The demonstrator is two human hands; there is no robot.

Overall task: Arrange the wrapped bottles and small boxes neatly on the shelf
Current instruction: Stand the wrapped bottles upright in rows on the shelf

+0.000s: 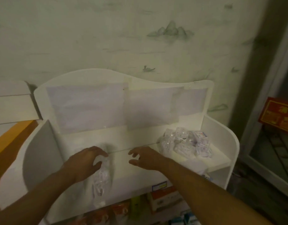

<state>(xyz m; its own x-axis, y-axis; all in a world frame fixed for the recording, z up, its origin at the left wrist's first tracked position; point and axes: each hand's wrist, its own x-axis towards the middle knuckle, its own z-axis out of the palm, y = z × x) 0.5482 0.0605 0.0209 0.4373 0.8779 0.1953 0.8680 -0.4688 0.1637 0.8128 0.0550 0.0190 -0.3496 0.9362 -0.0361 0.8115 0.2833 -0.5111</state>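
Under the left hand (84, 161): one wrapped bottle (101, 176), lying on the shelf (136, 159), fingers curled around its top. Right hand (144, 157): open, empty, just beside. Heap of bottles and small boxes (187, 143): beyond it. Advice: stand bottle upright, support with both hands.

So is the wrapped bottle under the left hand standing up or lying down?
Lying down. The wrapped bottle lies lengthwise on the white shelf, with the left hand resting over its far end.
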